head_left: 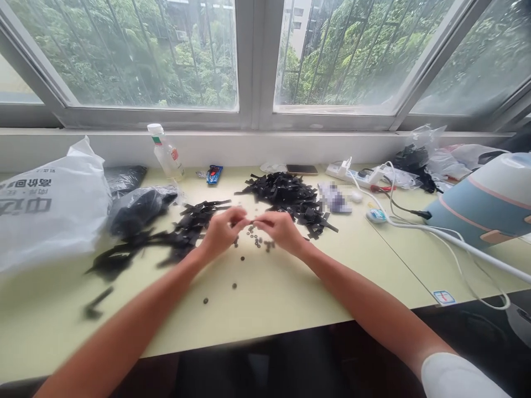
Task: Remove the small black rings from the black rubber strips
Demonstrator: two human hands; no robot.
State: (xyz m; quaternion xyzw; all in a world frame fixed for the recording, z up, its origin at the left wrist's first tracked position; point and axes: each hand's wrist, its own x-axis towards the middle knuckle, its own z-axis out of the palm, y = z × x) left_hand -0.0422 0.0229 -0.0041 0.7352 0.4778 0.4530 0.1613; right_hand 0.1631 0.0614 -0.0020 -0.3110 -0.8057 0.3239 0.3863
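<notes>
My left hand point(224, 231) and my right hand point(281, 229) meet over the middle of the table, thumbs and forefingers pinched close together. Something small and dark shows between the fingertips, too small to name. Just below them lie several small dark ring-shaped pieces point(257, 242), with a few more, such as one round piece point(234, 286), scattered nearer the front edge. Beyond my right hand is a large heap of black strips point(286, 190), some with small holes or rings. Another pile of black strips point(191, 224) spreads out left of my left hand.
A white plastic bag point(53, 204), a clear bag with black contents point(139, 210) and a bottle point(166, 152) stand at left. A blue packet point(214, 174) and a phone point(302, 169) lie at the back. Right are a power strip point(344, 171), white cables point(456, 243) and a blue-white container point(489, 199).
</notes>
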